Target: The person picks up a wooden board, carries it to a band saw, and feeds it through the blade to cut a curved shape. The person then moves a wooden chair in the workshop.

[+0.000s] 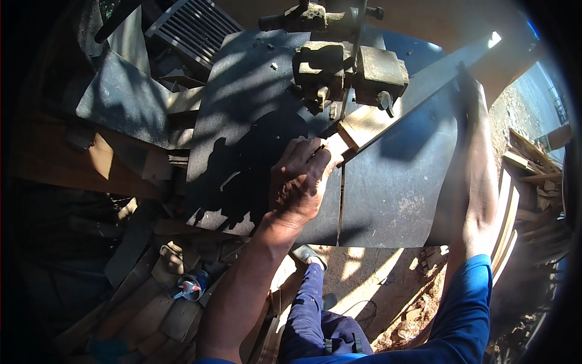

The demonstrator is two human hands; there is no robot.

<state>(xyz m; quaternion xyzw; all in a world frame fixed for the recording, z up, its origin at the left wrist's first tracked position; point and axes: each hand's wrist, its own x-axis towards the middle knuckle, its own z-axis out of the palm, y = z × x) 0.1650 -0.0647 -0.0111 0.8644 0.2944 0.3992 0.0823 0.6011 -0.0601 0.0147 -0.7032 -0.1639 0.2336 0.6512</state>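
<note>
A long wooden board (427, 85) lies slantwise over the dark table (400, 194) of what looks like a band saw, its near end beside the thin upright blade (346, 103). My left hand (301, 173) is closed on that near end, its knuckles up and its fingertips partly hidden, close to the blade. Farther right, my right hand (474, 91) rests against the board's edge with the arm stretched out. Shade and glare blur its fingers, but it seems to grip the board. Two blocky guides (382, 73) flank the blade above the table.
A narrow slot (341, 206) runs through the table toward me. Wood scraps (539, 161) are heaped on the right, and more offcuts (142, 309) lie at lower left around a small can (193, 286). A slatted grey panel (195, 27) leans at the far left.
</note>
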